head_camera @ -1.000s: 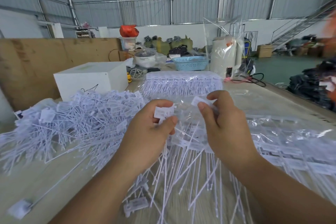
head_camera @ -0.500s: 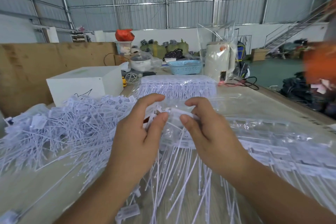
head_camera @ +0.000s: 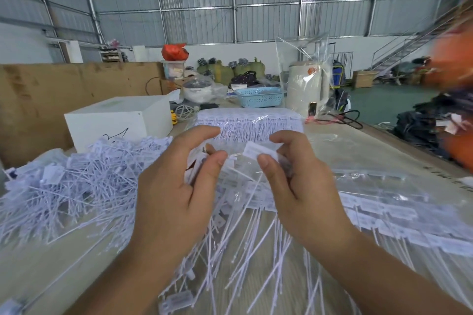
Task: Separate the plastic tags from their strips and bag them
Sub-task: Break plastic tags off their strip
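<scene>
Right hand (head_camera: 304, 186) pinched a white tag (head_camera: 259, 151), head up, tail slanting down-left; left hand (head_camera: 174, 192) pinched more tags (head_camera: 198, 161).

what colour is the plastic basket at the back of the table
Light blue, with a cut-out lattice pattern: the basket, seen in the head view.

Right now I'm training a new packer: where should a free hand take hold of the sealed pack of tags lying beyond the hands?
Probably the sealed pack at its far edge, where the flat tag heads line up in a firm row. Come from above and behind, thumb on top. The near side is only thin, loose tails under slippery film, which would likely flex.
</scene>
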Action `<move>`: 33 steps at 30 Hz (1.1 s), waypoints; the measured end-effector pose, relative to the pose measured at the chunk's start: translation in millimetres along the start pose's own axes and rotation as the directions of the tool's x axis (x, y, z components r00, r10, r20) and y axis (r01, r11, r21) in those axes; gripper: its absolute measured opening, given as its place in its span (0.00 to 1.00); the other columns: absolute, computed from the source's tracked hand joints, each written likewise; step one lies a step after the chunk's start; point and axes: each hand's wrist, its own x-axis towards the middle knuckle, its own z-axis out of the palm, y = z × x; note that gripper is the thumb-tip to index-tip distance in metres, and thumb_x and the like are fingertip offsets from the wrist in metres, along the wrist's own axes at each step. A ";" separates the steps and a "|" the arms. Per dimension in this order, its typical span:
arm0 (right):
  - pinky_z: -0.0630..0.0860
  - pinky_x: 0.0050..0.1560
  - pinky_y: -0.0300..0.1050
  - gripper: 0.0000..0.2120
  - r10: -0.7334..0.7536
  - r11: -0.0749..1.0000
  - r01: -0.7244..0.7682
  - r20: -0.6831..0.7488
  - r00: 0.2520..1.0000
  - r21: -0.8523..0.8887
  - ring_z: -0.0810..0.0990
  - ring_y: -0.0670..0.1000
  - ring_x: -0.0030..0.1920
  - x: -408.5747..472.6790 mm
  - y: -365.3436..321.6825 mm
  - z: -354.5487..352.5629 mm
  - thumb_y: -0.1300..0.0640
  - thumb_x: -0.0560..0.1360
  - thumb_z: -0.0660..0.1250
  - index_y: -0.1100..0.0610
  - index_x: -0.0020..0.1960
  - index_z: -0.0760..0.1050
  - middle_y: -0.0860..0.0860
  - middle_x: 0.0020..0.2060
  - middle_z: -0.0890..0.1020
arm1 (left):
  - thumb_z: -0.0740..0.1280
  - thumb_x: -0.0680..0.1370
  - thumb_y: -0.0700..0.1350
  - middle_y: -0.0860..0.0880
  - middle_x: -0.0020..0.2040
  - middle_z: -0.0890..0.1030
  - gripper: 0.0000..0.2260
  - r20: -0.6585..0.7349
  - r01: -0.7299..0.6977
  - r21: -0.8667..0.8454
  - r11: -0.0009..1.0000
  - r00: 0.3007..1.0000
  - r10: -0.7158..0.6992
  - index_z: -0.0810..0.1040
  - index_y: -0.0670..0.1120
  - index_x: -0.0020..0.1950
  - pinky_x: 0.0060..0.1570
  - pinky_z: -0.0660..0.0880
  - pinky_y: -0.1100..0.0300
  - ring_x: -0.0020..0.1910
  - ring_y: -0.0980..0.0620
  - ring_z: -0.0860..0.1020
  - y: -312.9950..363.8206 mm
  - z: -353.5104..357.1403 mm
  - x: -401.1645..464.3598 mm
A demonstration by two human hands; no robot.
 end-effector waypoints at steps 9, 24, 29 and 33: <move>0.61 0.30 0.37 0.14 0.037 0.991 -0.043 -0.048 0.998 -0.126 0.68 0.42 0.28 1.1 8.4 -2.5 0.45 0.79 0.57 0.50 0.61 0.67 0.43 0.27 0.67 | 0.68 0.73 0.54 0.61 0.40 0.82 0.08 0.066 0.170 -0.044 0.984 0.984 -0.167 0.77 0.66 0.49 0.36 0.76 0.59 0.37 0.61 0.81 -11.0 -14.9 10.9; 0.70 0.33 0.35 0.08 -0.016 0.999 0.017 -0.044 0.999 0.035 0.75 0.45 0.36 2.9 -7.7 -3.5 0.46 0.79 0.60 0.38 0.57 0.63 0.49 0.35 0.75 | 0.76 0.71 0.47 0.56 0.36 0.81 0.12 0.007 0.333 -0.276 0.902 0.939 -0.344 0.78 0.64 0.45 0.20 0.70 0.66 0.25 0.60 0.75 -24.5 -24.1 25.9; 0.66 0.31 0.32 0.07 -0.051 0.990 0.057 -0.052 0.997 0.129 0.70 0.41 0.32 12.7 -15.7 -19.8 0.50 0.79 0.62 0.45 0.55 0.67 0.38 0.33 0.70 | 0.70 0.74 0.43 0.54 0.26 0.76 0.06 -0.010 0.351 -0.508 0.787 0.911 -0.413 0.82 0.55 0.44 0.23 0.67 0.68 0.24 0.59 0.73 -22.7 -41.9 36.9; 0.63 0.30 0.34 0.08 0.061 0.932 -0.077 0.055 0.997 0.353 0.64 0.42 0.29 15.0 -12.9 -24.2 0.51 0.76 0.63 0.47 0.54 0.69 0.40 0.29 0.66 | 0.70 0.74 0.39 0.50 0.23 0.75 0.09 0.208 0.571 -0.389 0.723 0.819 -0.535 0.84 0.52 0.40 0.21 0.62 0.69 0.20 0.56 0.70 -31.7 -37.2 33.2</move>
